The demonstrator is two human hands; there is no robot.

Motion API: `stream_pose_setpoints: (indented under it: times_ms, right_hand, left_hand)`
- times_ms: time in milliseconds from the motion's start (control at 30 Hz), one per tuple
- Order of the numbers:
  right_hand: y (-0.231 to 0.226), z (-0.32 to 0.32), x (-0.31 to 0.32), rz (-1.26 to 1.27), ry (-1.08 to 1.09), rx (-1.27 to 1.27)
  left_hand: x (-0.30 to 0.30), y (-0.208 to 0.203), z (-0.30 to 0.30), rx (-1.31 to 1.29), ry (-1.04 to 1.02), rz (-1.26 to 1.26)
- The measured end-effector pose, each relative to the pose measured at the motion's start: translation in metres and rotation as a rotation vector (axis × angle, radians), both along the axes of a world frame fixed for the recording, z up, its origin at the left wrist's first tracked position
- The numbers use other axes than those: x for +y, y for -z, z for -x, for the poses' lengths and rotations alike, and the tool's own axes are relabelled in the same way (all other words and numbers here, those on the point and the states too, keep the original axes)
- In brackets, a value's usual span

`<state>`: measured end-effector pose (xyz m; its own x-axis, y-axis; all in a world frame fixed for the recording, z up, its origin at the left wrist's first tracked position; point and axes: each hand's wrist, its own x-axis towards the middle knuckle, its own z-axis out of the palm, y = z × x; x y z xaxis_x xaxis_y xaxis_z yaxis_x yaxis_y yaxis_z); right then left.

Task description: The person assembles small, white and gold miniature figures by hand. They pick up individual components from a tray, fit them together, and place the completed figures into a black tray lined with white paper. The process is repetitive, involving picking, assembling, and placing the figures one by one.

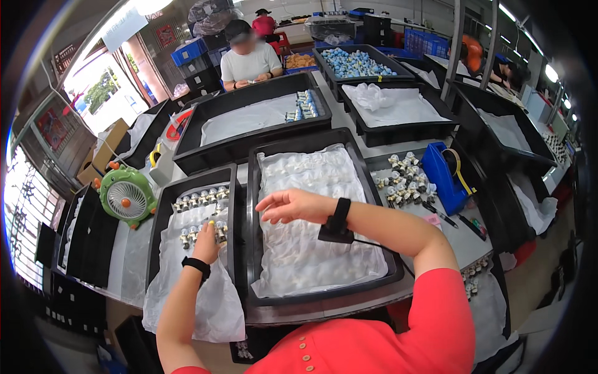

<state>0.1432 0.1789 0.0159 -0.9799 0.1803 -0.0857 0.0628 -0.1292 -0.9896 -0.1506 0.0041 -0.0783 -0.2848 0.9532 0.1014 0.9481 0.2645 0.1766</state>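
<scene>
My left hand [207,242] reaches into the black tray [232,193] at the left, its fingers closed at a row of small white-and-dark figurines [192,234]. They seem to grip one figurine there, though the fingers partly hide it. A second row of figurines [202,197] stands farther back on the tray's white liner. Over the middle tray [254,187] hovers my right hand [288,206], open and empty, fingers loosely apart. Thin translucent white sheeting [317,249] covers rows of figurines in that tray. Both wrists wear black bands.
Loose figurines [406,179] are heaped on the table at right, beside a blue tape dispenser [443,177] and pens [440,214]. A green fan [128,194] stands at left. Black trays [249,136] line the far side, where a person [251,62] sits working.
</scene>
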Motion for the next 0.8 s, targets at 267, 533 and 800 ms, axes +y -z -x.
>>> stream_pose_setpoints:
  times_ms: [267,533,800]
  right_hand:
    - [-0.039,-0.072,0.057,-0.089,0.379,-0.101]
    - [-0.001,-0.055,0.010,-0.683,-0.003,-0.137]
    - [0.024,-0.038,0.003,-1.325,0.026,-0.189]
  left_hand:
    - [-0.028,-0.086,-0.062,-1.601,-0.325,-0.466]
    - [-0.024,-0.129,-0.147,-1.572,-0.104,-0.342]
    - [-0.026,-0.118,-0.149,-1.661,-0.019,-0.191]
